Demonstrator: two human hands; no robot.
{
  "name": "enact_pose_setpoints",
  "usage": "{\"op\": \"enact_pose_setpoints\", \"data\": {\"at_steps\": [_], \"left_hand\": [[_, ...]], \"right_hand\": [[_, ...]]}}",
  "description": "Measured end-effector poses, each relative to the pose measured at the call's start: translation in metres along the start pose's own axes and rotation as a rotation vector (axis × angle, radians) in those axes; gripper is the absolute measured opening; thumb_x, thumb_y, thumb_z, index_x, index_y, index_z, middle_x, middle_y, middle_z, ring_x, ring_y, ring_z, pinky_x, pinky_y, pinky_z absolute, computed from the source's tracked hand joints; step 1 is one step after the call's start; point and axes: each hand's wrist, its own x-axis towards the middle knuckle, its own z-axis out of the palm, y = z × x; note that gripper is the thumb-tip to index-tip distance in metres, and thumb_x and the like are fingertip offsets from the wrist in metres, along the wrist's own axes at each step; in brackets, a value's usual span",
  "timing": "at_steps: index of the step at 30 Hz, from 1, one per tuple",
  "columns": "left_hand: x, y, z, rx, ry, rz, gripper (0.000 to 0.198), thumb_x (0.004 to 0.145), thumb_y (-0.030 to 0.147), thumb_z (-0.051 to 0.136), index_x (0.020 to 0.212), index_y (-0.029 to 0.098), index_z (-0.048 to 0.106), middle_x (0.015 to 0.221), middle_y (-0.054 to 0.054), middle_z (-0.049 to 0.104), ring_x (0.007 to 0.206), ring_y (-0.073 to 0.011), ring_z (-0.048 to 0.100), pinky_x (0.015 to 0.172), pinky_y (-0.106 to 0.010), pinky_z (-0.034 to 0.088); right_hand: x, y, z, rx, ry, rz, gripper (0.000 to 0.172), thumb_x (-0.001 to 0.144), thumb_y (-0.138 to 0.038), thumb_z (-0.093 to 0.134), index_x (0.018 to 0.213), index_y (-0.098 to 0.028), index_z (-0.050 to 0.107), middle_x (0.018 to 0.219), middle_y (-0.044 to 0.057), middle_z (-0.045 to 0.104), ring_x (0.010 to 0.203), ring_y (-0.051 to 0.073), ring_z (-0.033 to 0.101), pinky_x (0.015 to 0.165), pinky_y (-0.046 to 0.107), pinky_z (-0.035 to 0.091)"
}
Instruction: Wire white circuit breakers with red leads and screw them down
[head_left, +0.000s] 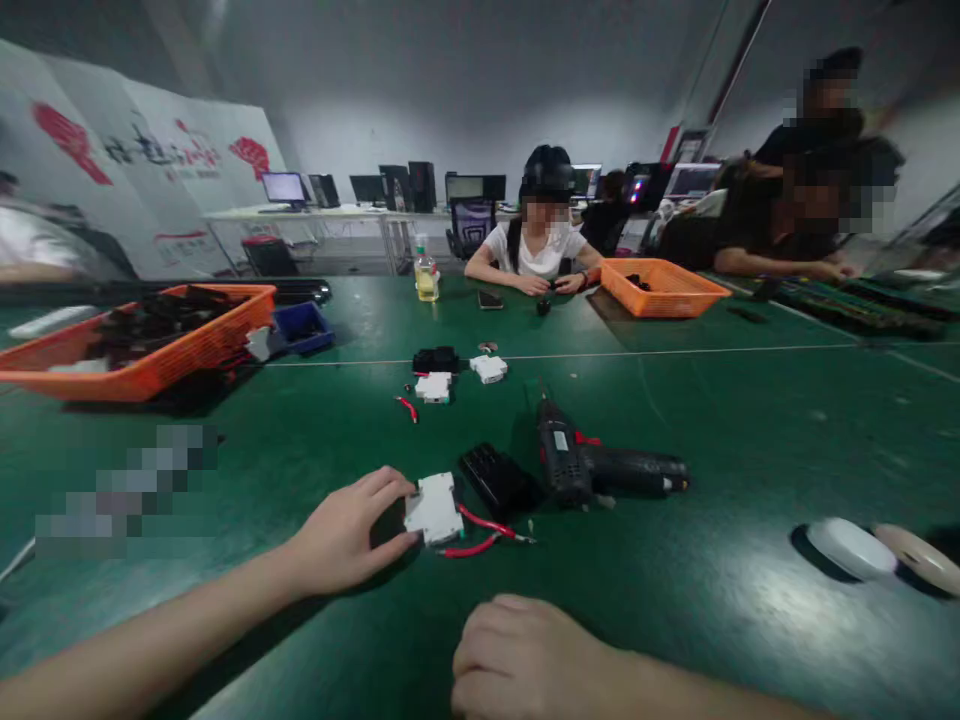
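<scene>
Fingers (391,487) of our left hand (341,540) pinch the near-left end of a white circuit breaker (435,510), fingertips on its far edge and thumb on its near edge. We hold it flat on the green table (750,440), close in at about 11 o'clock. Two red wires (480,535) trail from its 4 o'clock side. Our right hand (525,660) rests at 6 o'clock with its fingers curled under in a loose fist; we cannot tell whether anything is inside. Just beside the breaker, at its 2 o'clock, lies a black block (496,480), and right of that a black cordless screwdriver (600,472) lies on its side. Farther out at 12 o'clock sit two more white breakers (433,387). An orange basket (180,355) stands at 10 o'clock with a blue bin (300,327) beside it. A second orange basket (664,290) stands at 1 o'clock, near a person (536,250) seated across from us.
</scene>
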Motion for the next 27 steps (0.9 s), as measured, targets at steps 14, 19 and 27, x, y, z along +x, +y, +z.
{"op": "enact_pose_setpoints", "data": {"at_steps": [14,19,27], "left_hand": [[-0.005,-0.003,-0.010,-0.252,0.313,-0.049,0.030,0.090,0.034,0.059,0.113,0.019,0.049,0.110,-0.008,0.053,0.100,-0.0193,0.053,0.087,-0.033,0.049],[-0.006,-0.002,-0.010,-0.267,0.281,-0.025,0.034,0.090,0.035,0.059,0.119,0.019,0.049,0.114,-0.009,0.054,0.103,-0.0199,0.054,0.089,-0.034,0.050],[-0.005,-0.005,-0.011,-0.283,0.202,0.046,0.041,0.095,0.033,0.053,0.134,0.021,0.046,0.129,-0.012,0.052,0.116,-0.0220,0.055,0.100,-0.037,0.049]], "right_hand": [[0.014,-0.009,-0.014,0.099,-0.056,0.174,0.016,0.079,-0.008,0.055,0.088,-0.018,0.064,0.085,0.004,0.068,0.078,0.015,0.060,0.067,0.026,0.047],[0.014,-0.007,-0.014,0.112,-0.071,0.179,0.017,0.080,-0.008,0.055,0.090,-0.018,0.064,0.086,0.004,0.068,0.080,0.015,0.060,0.070,0.026,0.049],[0.018,-0.012,-0.021,0.148,-0.143,0.252,0.011,0.081,-0.011,0.057,0.086,-0.018,0.064,0.088,0.004,0.067,0.082,0.015,0.059,0.072,0.027,0.050]]}}
